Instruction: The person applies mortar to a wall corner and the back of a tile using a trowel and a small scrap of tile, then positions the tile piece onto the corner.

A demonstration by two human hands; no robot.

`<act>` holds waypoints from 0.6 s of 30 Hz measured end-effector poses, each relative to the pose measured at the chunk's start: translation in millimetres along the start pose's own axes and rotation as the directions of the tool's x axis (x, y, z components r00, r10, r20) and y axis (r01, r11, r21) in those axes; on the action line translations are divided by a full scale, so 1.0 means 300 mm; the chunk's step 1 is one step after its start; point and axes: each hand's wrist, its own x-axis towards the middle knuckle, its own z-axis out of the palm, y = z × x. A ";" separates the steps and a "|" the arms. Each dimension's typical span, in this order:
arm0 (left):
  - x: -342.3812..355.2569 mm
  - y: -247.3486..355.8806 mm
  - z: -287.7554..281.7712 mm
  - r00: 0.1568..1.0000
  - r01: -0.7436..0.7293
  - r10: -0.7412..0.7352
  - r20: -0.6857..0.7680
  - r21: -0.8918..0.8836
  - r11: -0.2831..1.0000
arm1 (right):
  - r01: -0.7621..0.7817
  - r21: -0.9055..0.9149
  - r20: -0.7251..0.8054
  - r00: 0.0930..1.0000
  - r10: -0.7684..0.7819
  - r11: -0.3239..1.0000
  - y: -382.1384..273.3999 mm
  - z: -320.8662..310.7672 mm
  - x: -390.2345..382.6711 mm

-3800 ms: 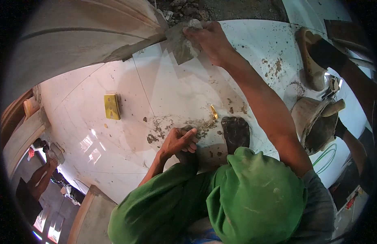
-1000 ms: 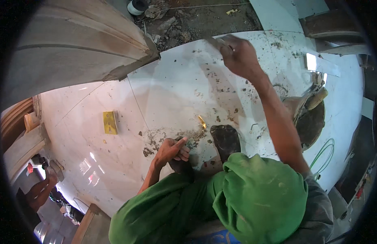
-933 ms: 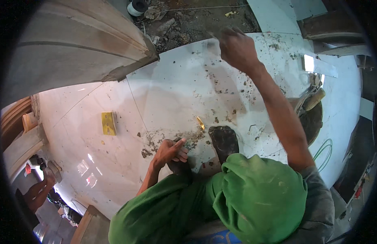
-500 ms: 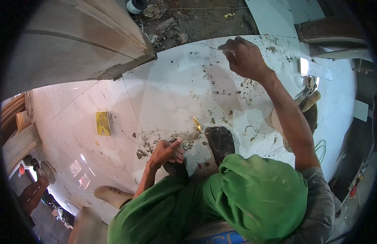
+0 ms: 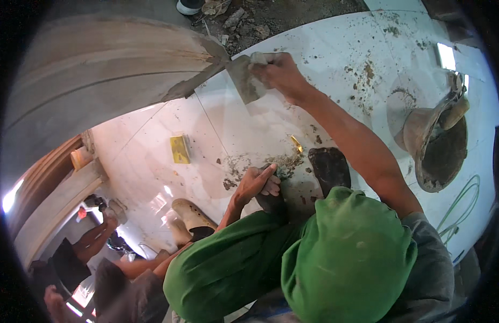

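My right hand (image 5: 279,75) stretches far forward, its fingers pinching one edge of a flat grey rectangular scraper (image 5: 243,81). The scraper is tilted with its broad face showing, beside the corner of a brown-grey plastered wall (image 5: 152,70); whether it touches the wall I cannot tell. Over my dark shoe (image 5: 271,203), my left hand (image 5: 258,183) hangs loose and holds nothing, thumb out and fingers slightly bent. The other dark shoe (image 5: 330,168) rests on the white tiled floor (image 5: 206,148). A small shiny gold-coloured object (image 5: 297,143) lies between the crumbs near my feet.
A dirty basin (image 5: 438,153) with a wooden-handled tool stands at right, near a green cord (image 5: 465,202). A yellow box (image 5: 180,149) sits left of centre. Mortar crumbs (image 5: 362,83) dot the tiles. Rubble (image 5: 249,21) lies beyond. Another person's arm (image 5: 96,234) is at lower left.
My right hand has moved left toward the wall corner, and the scraper has turned from edge-on to face-on. The view has shifted left. My left hand stays over the shoe.
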 end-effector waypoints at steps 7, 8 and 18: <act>-0.010 0.032 0.015 0.995 0.068 -0.066 -0.077 0.029 0.997 | 0.013 -0.098 -0.155 0.987 -0.028 0.995 0.010 0.032 0.064; -0.011 0.033 0.012 0.993 0.085 -0.082 -0.085 0.033 0.996 | 0.012 -0.129 -0.145 0.989 -0.030 0.992 0.000 0.037 0.059; 0.009 0.039 0.007 0.988 0.139 -0.139 -0.062 -0.005 0.990 | 0.154 -0.271 -0.136 0.971 -0.196 0.950 0.029 0.017 0.101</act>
